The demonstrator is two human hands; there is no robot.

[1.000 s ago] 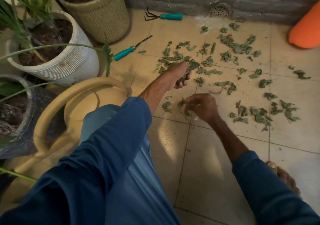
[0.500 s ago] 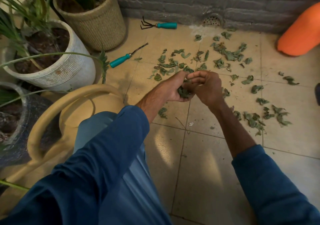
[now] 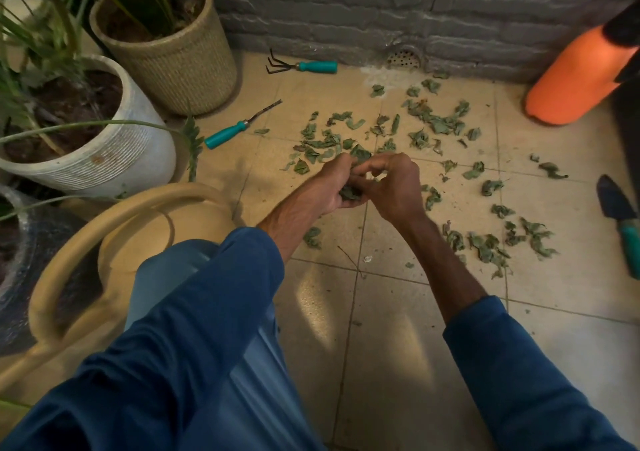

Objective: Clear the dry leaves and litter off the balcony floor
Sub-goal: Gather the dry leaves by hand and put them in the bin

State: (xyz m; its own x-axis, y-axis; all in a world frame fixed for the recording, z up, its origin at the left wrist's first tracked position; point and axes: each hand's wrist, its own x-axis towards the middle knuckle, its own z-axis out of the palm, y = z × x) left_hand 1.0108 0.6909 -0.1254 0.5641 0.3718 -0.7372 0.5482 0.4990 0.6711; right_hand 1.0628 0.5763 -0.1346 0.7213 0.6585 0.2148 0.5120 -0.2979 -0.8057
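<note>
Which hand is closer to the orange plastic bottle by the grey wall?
Right. The orange plastic bottle is ahead and to the right of the right hand; the left hand, holding crumpled green leaves, is against it on the far side.

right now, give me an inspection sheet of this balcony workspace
surface: tiled floor, dusty, with white residue by the drain
job's things: dry leaves scattered over the tiles; a bunch of leaves in the left hand
clutter: hand rake, weeder and trowel lying on the floor; orange sprayer; beige watering can
grippers: left hand grips the bunch; right hand has its fingers curled at it, grip unclear
cables: nothing seen
surroundings: grey brick wall; white pot and woven pot at left
</note>
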